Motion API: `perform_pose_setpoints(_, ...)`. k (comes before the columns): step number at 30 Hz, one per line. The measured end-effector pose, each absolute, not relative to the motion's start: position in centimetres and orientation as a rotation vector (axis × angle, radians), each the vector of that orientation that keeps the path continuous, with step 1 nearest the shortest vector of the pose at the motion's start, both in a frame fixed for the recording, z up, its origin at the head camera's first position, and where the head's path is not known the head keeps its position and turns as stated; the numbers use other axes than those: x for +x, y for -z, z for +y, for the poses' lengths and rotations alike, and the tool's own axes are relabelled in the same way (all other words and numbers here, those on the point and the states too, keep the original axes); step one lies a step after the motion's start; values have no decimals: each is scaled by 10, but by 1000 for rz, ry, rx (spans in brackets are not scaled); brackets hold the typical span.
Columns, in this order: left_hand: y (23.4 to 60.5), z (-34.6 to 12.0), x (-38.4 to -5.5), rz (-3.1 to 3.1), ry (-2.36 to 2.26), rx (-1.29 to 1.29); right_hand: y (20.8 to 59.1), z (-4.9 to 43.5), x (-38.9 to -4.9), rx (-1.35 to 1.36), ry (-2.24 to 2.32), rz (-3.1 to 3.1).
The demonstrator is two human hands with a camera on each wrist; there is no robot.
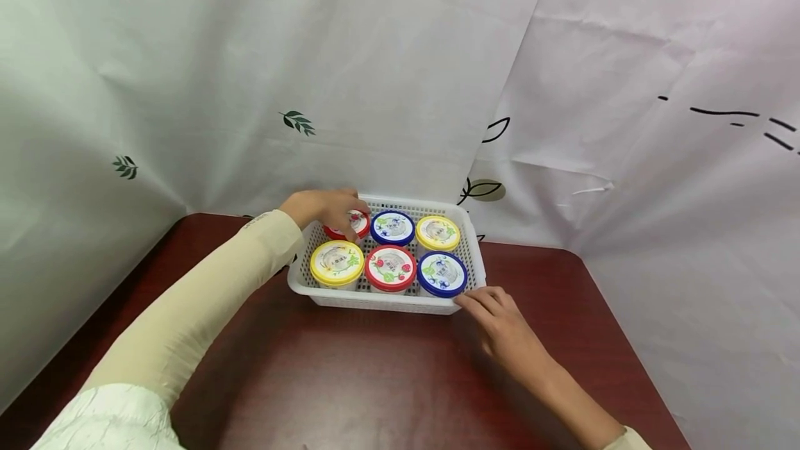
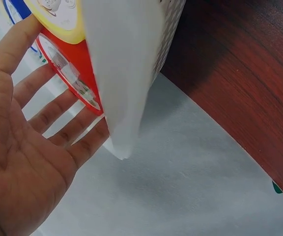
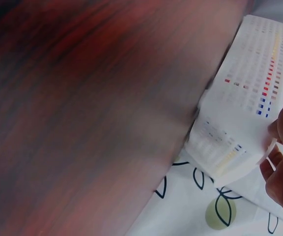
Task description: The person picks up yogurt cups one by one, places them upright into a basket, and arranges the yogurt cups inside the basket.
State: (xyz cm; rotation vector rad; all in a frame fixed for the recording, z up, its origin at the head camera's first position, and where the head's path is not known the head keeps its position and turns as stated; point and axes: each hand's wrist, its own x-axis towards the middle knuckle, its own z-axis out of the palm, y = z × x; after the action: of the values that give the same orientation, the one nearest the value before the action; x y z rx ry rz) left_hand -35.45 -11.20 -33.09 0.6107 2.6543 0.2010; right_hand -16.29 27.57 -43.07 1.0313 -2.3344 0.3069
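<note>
A white perforated plastic basket point(image 1: 400, 301) on the table holds several round tubs with coloured lids. My left hand point(image 1: 337, 210) reaches over its back left corner and spans the red-lidded tub point(image 1: 333, 233) there. In the left wrist view, the spread, nearly straight fingers point(image 2: 58, 109) meet the edge of that red lid point(image 2: 72, 73). At the front right corner, my right hand point(image 1: 503, 325) pinches the basket's rim beside the front blue-lidded tub point(image 1: 442, 273). The right wrist view shows the thumb outside the basket wall point(image 3: 240, 105) and other fingers beyond the rim.
A yellow-lidded tub point(image 1: 337, 262) and another red-lidded tub point(image 1: 390, 268) stand in the front row. Behind are a blue-lidded tub point(image 1: 392, 227) and a yellow-lidded tub point(image 1: 438, 232). White printed sheeting point(image 1: 400, 89) hangs behind the dark red table point(image 1: 375, 373).
</note>
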Motion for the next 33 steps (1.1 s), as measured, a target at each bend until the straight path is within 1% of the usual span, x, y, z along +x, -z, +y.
perform_pose_setpoints(7,330,-110,-354,2663,-202,603,428,280,-163,1021,-299,-2358)
perform_pose_setpoints(16,331,-108,-350,2652,-198,627,433,281,-158,1019,-319,-2339)
perform_pose_setpoints(33,327,-114,-344,2636,-161,624,430,276,-152,1043,-340,-2318)
